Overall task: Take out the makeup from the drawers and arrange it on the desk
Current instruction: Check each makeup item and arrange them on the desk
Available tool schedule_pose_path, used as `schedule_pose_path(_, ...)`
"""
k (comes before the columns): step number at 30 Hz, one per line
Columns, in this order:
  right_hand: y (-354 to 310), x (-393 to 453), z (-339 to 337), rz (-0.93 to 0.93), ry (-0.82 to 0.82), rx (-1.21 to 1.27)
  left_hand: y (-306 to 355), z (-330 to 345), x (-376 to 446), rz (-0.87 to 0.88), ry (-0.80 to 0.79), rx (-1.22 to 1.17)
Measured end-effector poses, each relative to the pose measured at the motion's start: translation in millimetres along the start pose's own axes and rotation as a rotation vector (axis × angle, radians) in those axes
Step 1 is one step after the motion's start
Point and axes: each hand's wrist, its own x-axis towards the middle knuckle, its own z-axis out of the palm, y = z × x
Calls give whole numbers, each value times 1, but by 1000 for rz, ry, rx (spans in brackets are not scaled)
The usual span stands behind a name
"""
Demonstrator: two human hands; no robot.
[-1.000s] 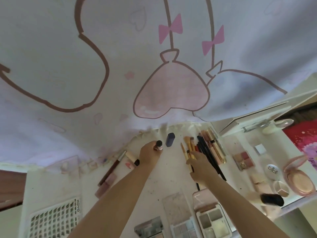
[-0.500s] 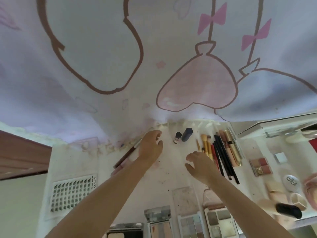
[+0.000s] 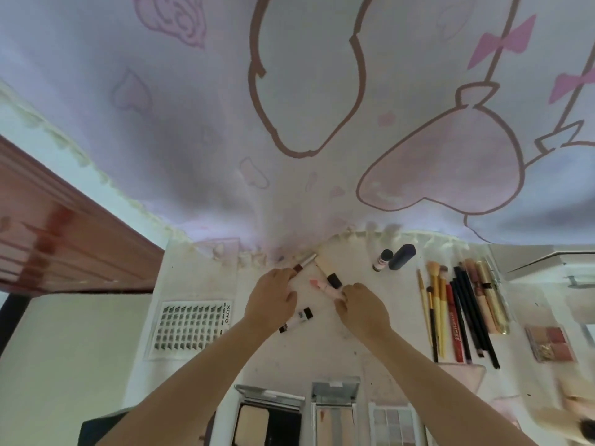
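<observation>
Most of the makeup already lies sorted on the desk [image 3: 322, 358], brushes [image 3: 434, 304] toward its right edge, while your left hand [image 3: 272, 299] grips a slim lip pencil [image 3: 302, 263] and your right hand [image 3: 362, 305] pinches a pink lipstick [image 3: 320, 284] near the back edge, both still unplaced.

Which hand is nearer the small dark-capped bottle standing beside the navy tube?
Right. The right hand lies below and slightly left of the small bottle, with bare desk between them. The left hand is farther left, beyond the pink lipstick.

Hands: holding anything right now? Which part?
Left hand grips the lower end of the dark-red lip pencil. Right hand pinches the near end of the pink tube.
</observation>
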Motion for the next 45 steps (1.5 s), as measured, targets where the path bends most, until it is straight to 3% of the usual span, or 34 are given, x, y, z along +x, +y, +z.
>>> schedule_pose_path(3, 8, -15, -24, -106, -12, 49, 10, 4, -8, 67, -143, 60)
schedule_pose_path(6, 15, -36, -53, -195, -48, 92, 27, 1, -13, 243, -174, 84)
schedule_pose_path(11, 20, -76, -104, -131, 12, 582, 64, -19, -28, 502, -270, 146)
schedule_pose_path(18, 34, -119, -135, -99, 130, 822, 104, -49, -42, 685, -224, 202)
schedule_pose_path(24, 43, -132, -138, -115, 198, 961, 118, -57, -46, 719, -219, 220)
schedule_pose_path(27, 81, -142, -156, 104, 498, 1166, 86, -80, -36, 538, -168, 240)
schedule_pose_path(29, 97, -147, -165, 155, 583, 1165, 69, -86, -34, 457, -143, 247)
schedule_pose_path(34, 50, -125, -151, -72, 308, 852, 96, -55, -46, 574, -174, 200)
schedule_pose_path(40, 44, -129, -141, -111, 229, 944, 92, -47, -59, 616, -133, 64)
schedule_pose_path(45, 42, -127, -128, -75, 176, 1000, 86, -41, -58, 588, -120, 104)
